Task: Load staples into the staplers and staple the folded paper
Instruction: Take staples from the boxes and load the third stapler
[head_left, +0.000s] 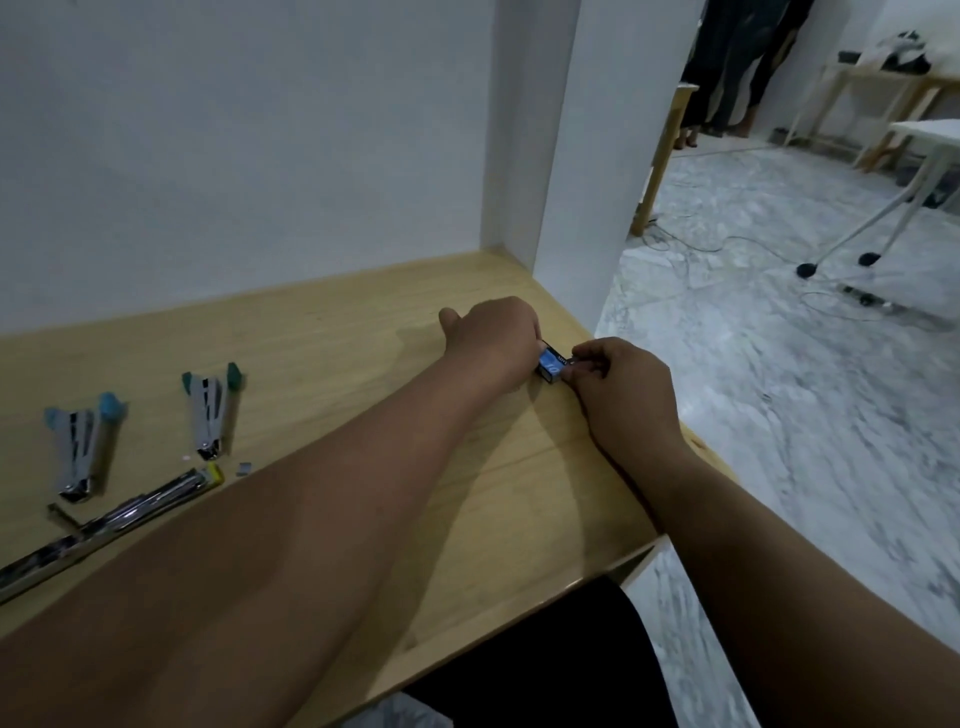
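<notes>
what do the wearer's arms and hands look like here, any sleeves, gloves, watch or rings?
Both forearms are bare right to the frame edge: no sleeve cuffs in view. The left hand and the right hand wear no gloves, and neither wrist shows a watch, band or bracelet. No rings show, though most fingers are hidden. No cables or markers are attached. Dark clothing shows at the lap, below the table edge.

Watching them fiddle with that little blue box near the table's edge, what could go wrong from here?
1. Both the left hand and the right hand grip the small blue staple box close to the wooden table edge; if it slips, staples may spill onto the floor.
2. The two opened staplers lie far to the left, so carrying loose staples across risks dropping them.
</notes>
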